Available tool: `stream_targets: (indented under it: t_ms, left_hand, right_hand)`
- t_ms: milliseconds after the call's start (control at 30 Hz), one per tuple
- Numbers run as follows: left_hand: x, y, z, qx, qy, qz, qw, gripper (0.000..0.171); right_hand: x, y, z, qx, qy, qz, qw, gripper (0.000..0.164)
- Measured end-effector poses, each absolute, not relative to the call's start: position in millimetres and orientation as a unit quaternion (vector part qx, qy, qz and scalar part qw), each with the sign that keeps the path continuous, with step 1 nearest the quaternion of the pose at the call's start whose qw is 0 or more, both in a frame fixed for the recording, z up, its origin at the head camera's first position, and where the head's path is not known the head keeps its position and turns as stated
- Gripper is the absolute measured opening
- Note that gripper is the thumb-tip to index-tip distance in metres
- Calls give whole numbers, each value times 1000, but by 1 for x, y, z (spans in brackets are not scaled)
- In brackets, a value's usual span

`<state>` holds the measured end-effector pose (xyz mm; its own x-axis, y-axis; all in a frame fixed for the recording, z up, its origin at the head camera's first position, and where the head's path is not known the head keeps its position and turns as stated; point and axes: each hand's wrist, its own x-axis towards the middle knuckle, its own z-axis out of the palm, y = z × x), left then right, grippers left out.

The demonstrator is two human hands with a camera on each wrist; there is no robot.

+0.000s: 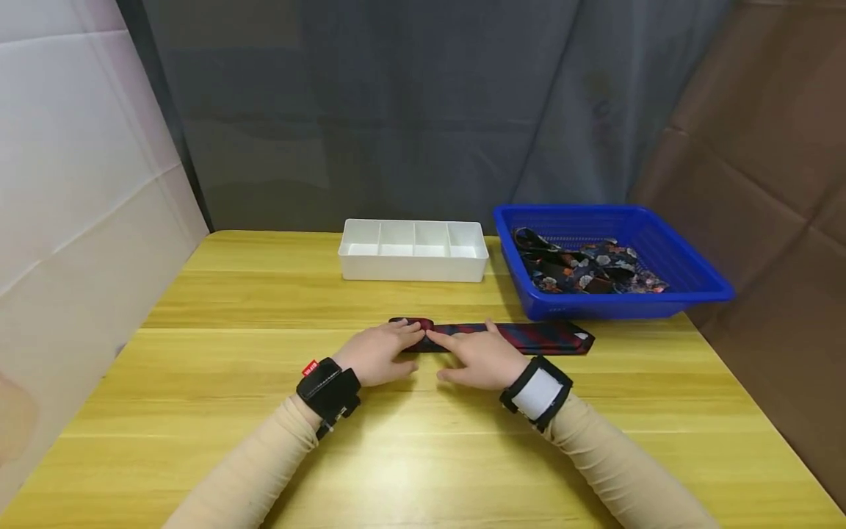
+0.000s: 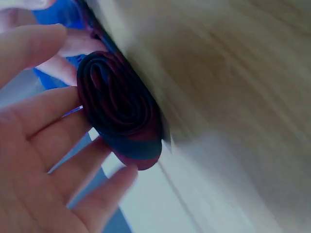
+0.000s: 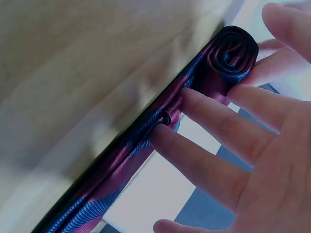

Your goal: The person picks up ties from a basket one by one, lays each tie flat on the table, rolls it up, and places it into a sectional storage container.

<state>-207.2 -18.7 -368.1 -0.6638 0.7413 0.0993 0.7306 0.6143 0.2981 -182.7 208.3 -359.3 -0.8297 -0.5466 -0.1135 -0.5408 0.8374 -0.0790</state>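
A dark grey cloth (image 1: pixel 410 117) hangs behind the table (image 1: pixel 244 353), with a long crease slanting down its right half. A white sheet (image 1: pixel 79 162), tinged pink towards the top, closes off the left side, and a brown sheet (image 1: pixel 760 103) the right; both show straight creases (the brown one's cross). The table is yellow, wood-grained, its grain running sideways, with pale glare (image 1: pixel 399 470) at the near middle.
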Motion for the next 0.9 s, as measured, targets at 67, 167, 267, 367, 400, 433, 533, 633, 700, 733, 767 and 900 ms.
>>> stream_targets:
  t_ms: [67, 167, 267, 367, 400, 433, 533, 633, 700, 733, 767, 900]
  left_hand:
    - [-214, -23, -368, 399, 896, 192, 29, 56]
    - [-225, -29, -368, 373, 903, 209, 38, 64]
    - [-237, -34, -370, 346, 920, 181, 40, 71]
    - [-244, -40, -374, 321, 933, 157, 45, 68]
    - [-245, -42, -376, 316, 935, 152, 46, 66]
    - [-246, -45, -377, 313, 937, 150, 46, 64]
    - [-245, -52, -377, 308, 937, 159, 48, 60]
    - [-242, -57, -373, 297, 939, 166, 52, 59]
    - [-241, -61, -369, 290, 940, 170, 58, 59]
    - [-240, -62, -366, 287, 940, 171, 62, 59]
    - [-240, -63, -364, 289, 940, 171, 62, 59]
    - [-237, -64, -355, 300, 938, 168, 49, 61]
  right_hand:
    - [-184, 206, -359, -289, 955, -17, 62, 70]
    - [-186, 204, -359, -291, 955, -14, 62, 67]
    - [-187, 203, -359, -286, 956, -21, 66, 64]
    - [-188, 200, -360, -289, 954, -37, 75, 62]
    - [-189, 199, -361, -291, 952, -42, 79, 62]
    - [-189, 197, -361, -293, 951, -49, 82, 62]
    - [-190, 193, -360, -299, 948, -67, 83, 61]
    - [-191, 187, -359, -306, 946, -81, 78, 60]
    - [-192, 182, -358, -313, 943, -82, 74, 60]
    - [-192, 180, -358, -317, 942, -81, 74, 60]
    - [-192, 178, -359, -321, 941, -80, 73, 60]
    - [-194, 169, -358, -334, 937, -78, 72, 61]
